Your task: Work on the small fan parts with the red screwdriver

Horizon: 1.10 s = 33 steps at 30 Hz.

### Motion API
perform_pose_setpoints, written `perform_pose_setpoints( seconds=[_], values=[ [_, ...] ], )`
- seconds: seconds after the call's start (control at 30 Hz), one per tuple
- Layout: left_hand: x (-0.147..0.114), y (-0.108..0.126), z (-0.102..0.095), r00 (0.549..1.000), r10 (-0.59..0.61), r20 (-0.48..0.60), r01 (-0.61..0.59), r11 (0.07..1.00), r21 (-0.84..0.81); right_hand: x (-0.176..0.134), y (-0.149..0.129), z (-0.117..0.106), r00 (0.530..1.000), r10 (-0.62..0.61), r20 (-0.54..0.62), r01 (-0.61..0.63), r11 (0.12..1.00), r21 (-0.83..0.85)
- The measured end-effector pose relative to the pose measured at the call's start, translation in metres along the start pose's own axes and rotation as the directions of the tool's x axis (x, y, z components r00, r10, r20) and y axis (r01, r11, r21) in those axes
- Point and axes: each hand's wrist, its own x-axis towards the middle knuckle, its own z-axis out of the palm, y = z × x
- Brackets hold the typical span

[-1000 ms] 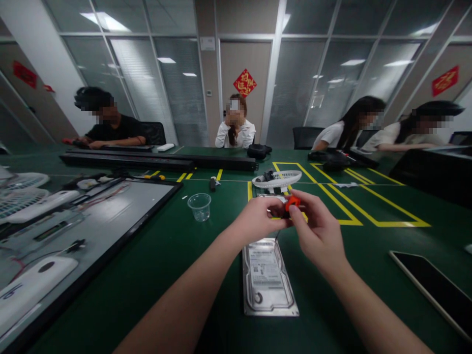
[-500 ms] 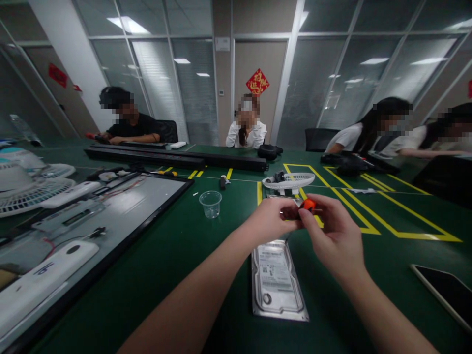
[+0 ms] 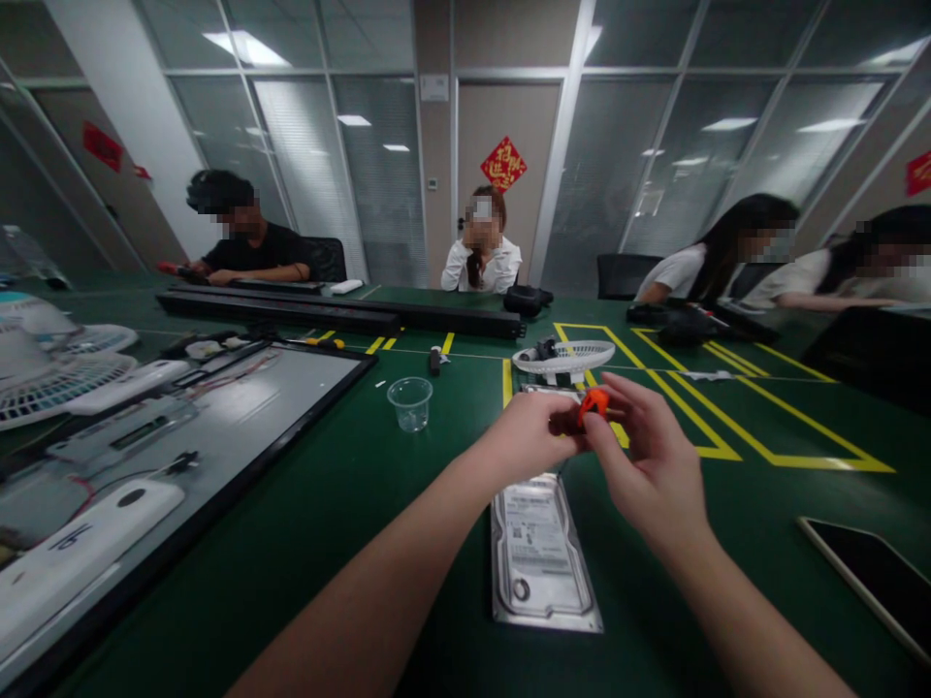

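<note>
My left hand (image 3: 534, 427) reaches in from the left with its fingers curled round a small orange object with a dark part (image 3: 594, 405). Its exact kind is hard to make out, since the fingers cover much of it. My right hand (image 3: 655, 456) pinches the same object from the right between thumb and fingers. Below both hands a silver hard drive (image 3: 544, 553) lies label side up on the green table, with a small metal ring (image 3: 521, 588) on it. Behind my hands, another metal piece (image 3: 545, 391) is mostly hidden.
A clear plastic cup (image 3: 411, 405) stands left of my hands, a white fan grille (image 3: 563, 356) beyond them. A large panel (image 3: 291, 397) with parts on it fills the left side. At right lies a phone (image 3: 873, 582). Several people sit across the table.
The orange object has turned between my fingers and shows more of its orange side. Both hands stay together above the hard drive. The whole view has shifted slightly.
</note>
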Motion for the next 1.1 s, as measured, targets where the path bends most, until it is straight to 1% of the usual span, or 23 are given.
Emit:
perform_pose_setpoints(
  seconds=[0.13, 0.2, 0.23, 0.33, 0.43, 0.5, 0.6, 0.67, 0.73, 0.87, 0.93, 1.1],
  values=[
    [0.0006, -0.0013, 0.0007, 0.999, -0.008, 0.036, 0.011, 0.997, -0.070, 0.0004, -0.0013, -0.0016, 1.000, -0.014, 0.000, 0.014, 0.999, -0.050],
    [0.0009, -0.0033, 0.0011, 1.000, 0.012, 0.017, -0.010, 0.991, -0.130, 0.0013, -0.0009, -0.0024, 1.000, -0.024, -0.017, 0.023, 0.997, -0.078],
    [0.0010, -0.0040, 0.0012, 1.000, 0.016, -0.003, -0.016, 0.991, -0.132, 0.0018, -0.0006, -0.0026, 0.999, -0.027, -0.023, 0.025, 0.996, -0.086],
    [0.0010, -0.0036, 0.0005, 0.999, 0.032, -0.026, -0.035, 0.995, -0.096, 0.0024, -0.0004, -0.0029, 0.999, -0.022, -0.024, 0.020, 0.997, -0.081],
    [0.0006, -0.0003, -0.0006, 0.999, 0.051, 0.015, -0.050, 0.996, -0.077, 0.0018, -0.0011, -0.0026, 1.000, -0.008, -0.001, 0.008, 0.999, -0.045],
    [0.0000, 0.0017, -0.0010, 0.998, 0.054, 0.021, -0.053, 0.997, -0.054, 0.0014, -0.0015, -0.0022, 1.000, -0.002, 0.002, 0.003, 0.999, -0.036],
    [-0.0011, 0.0026, -0.0009, 0.999, 0.042, -0.021, -0.042, 0.999, -0.014, 0.0017, -0.0017, -0.0016, 1.000, 0.000, -0.020, -0.001, 0.999, -0.040],
    [-0.0015, 0.0025, -0.0008, 0.998, 0.019, -0.051, -0.020, 1.000, -0.017, 0.0021, -0.0018, -0.0014, 0.999, -0.003, -0.042, 0.001, 0.998, -0.056],
    [-0.0015, 0.0025, -0.0010, 0.998, 0.013, -0.058, -0.014, 1.000, -0.021, 0.0022, -0.0018, -0.0015, 0.998, -0.008, -0.058, 0.004, 0.997, -0.074],
    [-0.0010, 0.0025, -0.0005, 0.999, 0.046, 0.005, -0.046, 0.999, 0.007, 0.0010, -0.0011, -0.0018, 1.000, 0.008, -0.022, -0.008, 1.000, -0.028],
    [-0.0007, 0.0013, 0.0009, 0.999, 0.050, 0.010, -0.050, 0.999, 0.004, 0.0006, -0.0001, -0.0020, 1.000, 0.011, -0.002, -0.011, 1.000, -0.019],
    [-0.0005, -0.0018, 0.0028, 0.997, 0.038, -0.067, -0.040, 0.999, -0.017, 0.0020, 0.0016, -0.0028, 0.999, -0.030, -0.033, 0.026, 0.993, -0.115]
  ],
)
